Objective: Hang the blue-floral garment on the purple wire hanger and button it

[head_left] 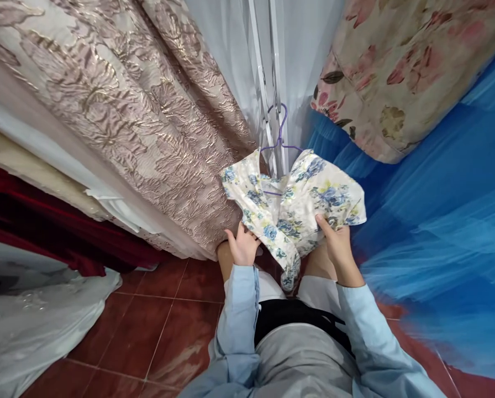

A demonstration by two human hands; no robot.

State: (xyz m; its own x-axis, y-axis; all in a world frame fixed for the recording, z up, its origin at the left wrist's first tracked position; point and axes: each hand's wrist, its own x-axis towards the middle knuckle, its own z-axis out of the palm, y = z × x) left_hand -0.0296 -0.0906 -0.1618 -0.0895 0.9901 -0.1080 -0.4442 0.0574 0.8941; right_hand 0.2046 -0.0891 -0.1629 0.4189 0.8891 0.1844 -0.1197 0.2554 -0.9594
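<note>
A white blouse [289,224] with blue and yellow flowers hangs on a purple hanger [281,132] in front of me. The lower part of its front narrows to a bunched end near my lap. My left hand [244,247] is at its left edge, thumb stretched away from the fingers, with some fingertips partly hidden at the cloth. On the other side, my right hand [339,246] pinches the hem, thumb on the front and the other fingers hidden behind the fabric.
White metal rails [268,83] stand behind the hanger. A pink and gold brocade gown [148,110] hangs to the left, beside a dark red garment [57,221]. Blue tulle [438,221] and a floral cloth [400,83] hang at right. The floor has red tiles [164,331].
</note>
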